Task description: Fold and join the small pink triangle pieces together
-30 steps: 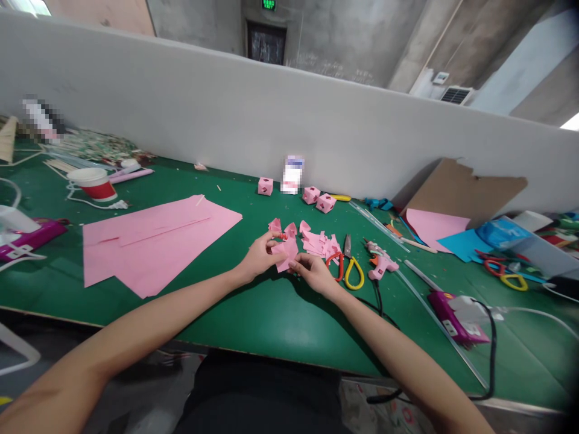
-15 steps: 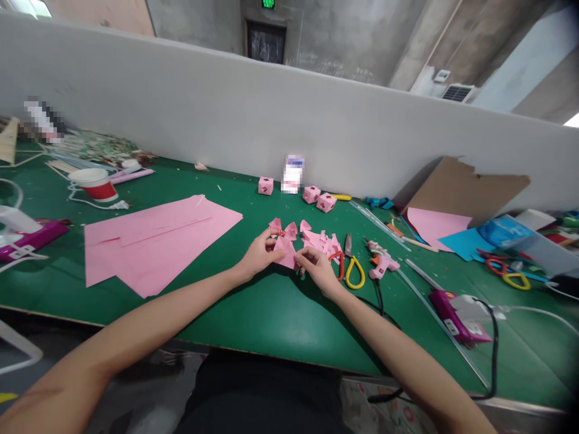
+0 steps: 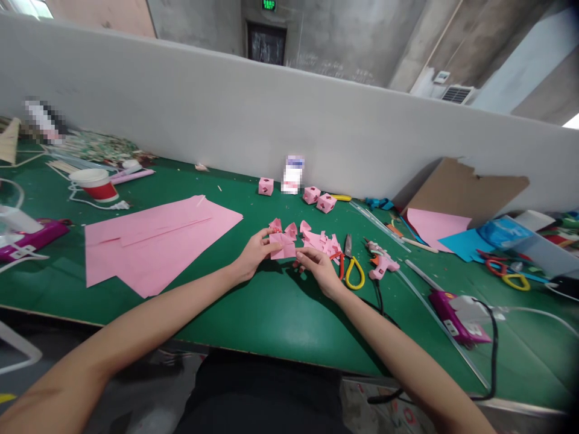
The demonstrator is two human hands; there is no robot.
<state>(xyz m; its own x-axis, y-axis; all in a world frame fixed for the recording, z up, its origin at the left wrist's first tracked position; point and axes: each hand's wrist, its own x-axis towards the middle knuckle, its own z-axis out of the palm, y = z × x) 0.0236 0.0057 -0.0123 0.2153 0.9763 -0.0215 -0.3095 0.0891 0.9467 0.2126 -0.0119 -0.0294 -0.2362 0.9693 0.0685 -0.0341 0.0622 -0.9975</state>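
Note:
A small square of folded pink paper [image 3: 283,248] with crease lines is held up between my two hands above the green table. My left hand [image 3: 257,254] pinches it at its left side, thumb in front. At the lower right corner, my right hand [image 3: 317,269] has thumb and fingers closed on the paper's edge. Just beyond lie folded pink paper pieces [image 3: 304,226]. Pink paper scraps [image 3: 322,242] are heaped beside my right hand, and scissors [image 3: 355,271] with one red and one yellow handle lie to its right.
Pink paper sheets [image 3: 154,247] spread over the left of the table. Folded pink cubes [image 3: 266,186] stand near the white partition [image 3: 203,108]. A pink glue gun [image 3: 383,263] with a black cord and a purple power strip [image 3: 456,318] lie right; a paper cup [image 3: 94,184] stands left.
The paper square has turned from a tilted position to nearly level, its creased face now showing. My hands have shifted only slightly.

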